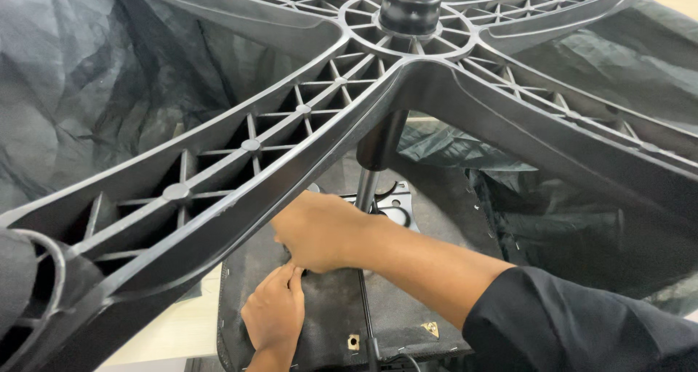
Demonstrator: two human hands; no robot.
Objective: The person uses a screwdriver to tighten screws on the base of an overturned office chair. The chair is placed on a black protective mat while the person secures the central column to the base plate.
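A black plastic star-shaped chair base [291, 125], ribbed underside up, fills the upper view, one arm running down to the lower left. Beneath it the left hand [275, 315] lies flat, fingers together, on the dark fabric underside of the seat [331, 310]. Just above, touching it, the right hand [320, 230] is curled, knuckles up; what it grips cannot be told. The gas cylinder [378, 150] stands behind, with black plastic wrap [582, 219] at right

Only label-ish thing I can spot is a small yellowish diamond-shaped sticker [430, 329]. It sits low on the dark fabric seat underside [407, 299].
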